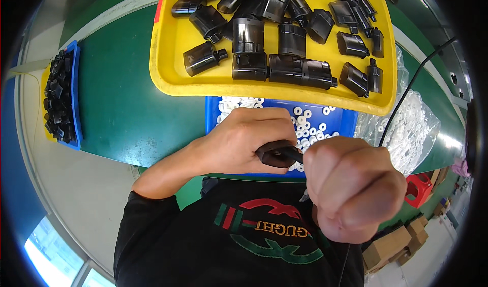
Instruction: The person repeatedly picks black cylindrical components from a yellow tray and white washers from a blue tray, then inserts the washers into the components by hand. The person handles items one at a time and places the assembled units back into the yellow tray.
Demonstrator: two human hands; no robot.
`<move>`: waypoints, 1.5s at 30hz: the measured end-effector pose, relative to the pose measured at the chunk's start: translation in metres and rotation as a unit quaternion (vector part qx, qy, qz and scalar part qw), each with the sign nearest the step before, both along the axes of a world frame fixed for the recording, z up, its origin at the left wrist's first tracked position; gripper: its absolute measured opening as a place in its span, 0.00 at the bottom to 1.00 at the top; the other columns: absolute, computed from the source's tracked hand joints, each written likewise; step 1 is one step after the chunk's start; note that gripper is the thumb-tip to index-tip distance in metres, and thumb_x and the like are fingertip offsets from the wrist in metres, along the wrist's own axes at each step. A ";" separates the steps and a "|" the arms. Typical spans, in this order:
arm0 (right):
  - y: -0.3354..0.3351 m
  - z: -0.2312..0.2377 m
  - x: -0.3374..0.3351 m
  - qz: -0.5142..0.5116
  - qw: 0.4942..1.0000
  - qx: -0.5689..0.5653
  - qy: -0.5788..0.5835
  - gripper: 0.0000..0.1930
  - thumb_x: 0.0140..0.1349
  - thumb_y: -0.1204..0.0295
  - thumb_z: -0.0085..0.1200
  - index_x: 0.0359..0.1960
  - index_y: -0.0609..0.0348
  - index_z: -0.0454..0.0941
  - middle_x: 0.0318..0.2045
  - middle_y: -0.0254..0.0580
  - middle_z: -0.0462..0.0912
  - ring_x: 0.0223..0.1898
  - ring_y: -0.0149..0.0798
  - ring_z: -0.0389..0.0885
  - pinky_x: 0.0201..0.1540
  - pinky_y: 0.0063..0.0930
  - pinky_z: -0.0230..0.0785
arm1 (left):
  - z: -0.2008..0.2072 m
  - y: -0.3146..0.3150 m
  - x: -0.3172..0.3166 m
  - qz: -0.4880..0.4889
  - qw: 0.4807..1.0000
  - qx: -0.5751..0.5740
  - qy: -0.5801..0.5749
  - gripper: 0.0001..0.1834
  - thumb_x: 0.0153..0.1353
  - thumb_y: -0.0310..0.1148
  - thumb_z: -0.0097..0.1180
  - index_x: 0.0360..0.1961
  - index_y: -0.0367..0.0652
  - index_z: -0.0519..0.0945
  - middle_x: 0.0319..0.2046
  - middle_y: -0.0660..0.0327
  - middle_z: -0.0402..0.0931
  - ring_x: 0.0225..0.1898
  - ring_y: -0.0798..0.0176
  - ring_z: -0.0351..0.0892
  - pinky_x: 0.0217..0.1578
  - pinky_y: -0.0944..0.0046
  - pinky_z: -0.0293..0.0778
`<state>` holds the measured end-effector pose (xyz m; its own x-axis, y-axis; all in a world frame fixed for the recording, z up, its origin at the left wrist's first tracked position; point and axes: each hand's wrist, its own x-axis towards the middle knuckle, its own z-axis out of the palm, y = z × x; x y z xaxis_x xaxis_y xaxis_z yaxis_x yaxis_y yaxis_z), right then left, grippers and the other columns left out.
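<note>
My left hand [249,134] is closed around a dark smoky plastic cartridge [274,154], whose end points toward my right hand. My right hand [353,185] is a fist close to the camera, touching or almost touching the narrow dark tip at that end. What its fingers hold is hidden; a black cable [414,86] runs up and to the right from behind it. Beneath both hands, a blue tray [345,120] holds many loose white rings [301,120]. Beyond it, a yellow tray [203,89] carries many similar cartridges [201,58], its near edge overlapping the blue tray.
On the right lies a clear plastic bag [406,129] of white rings. Another blue tray [77,94], heaped with dark pieces, stands at the far left of the green table [117,84]. A red stool [419,189] and cardboard boxes [387,246] are on the floor at right.
</note>
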<state>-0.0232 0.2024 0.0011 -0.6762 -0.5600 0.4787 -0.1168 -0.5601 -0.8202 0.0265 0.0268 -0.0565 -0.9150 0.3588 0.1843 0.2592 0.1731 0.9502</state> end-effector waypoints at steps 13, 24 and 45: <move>-0.019 -0.016 0.015 -0.074 0.996 -0.047 -0.010 0.08 0.34 0.75 0.60 0.15 0.63 0.72 0.14 0.38 0.67 0.13 0.33 0.62 0.15 0.25 0.49 | 0.001 0.002 -0.001 0.010 0.998 0.011 0.064 0.13 0.46 0.24 0.69 0.32 0.33 0.78 0.31 0.53 0.77 0.29 0.50 0.78 0.30 0.59 0.75; -0.016 -0.024 0.024 -0.114 0.993 -0.003 0.027 0.06 0.40 0.83 0.53 0.16 0.59 0.70 0.16 0.35 0.67 0.16 0.34 0.64 0.17 0.23 0.54 | 0.004 0.001 0.005 0.012 0.998 -0.028 0.050 0.15 0.48 0.30 0.69 0.33 0.36 0.76 0.28 0.53 0.72 0.29 0.47 0.77 0.28 0.55 0.73; 0.040 -0.068 0.014 -0.254 0.734 0.511 0.367 0.15 0.45 0.71 0.60 0.37 0.60 0.81 0.28 0.37 0.72 0.23 0.36 0.77 0.23 0.29 0.70 | 0.081 -0.032 -0.068 0.155 0.943 -0.248 0.156 0.32 0.47 0.59 0.71 0.37 0.39 0.79 0.31 0.56 0.76 0.30 0.55 0.78 0.31 0.60 0.74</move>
<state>-0.0094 0.2421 -0.0672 -0.6922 -0.6453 0.3233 -0.7185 0.5738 -0.3930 -0.0412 -0.0049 0.0246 -0.9188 0.1967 0.3422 0.3777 0.6898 0.6177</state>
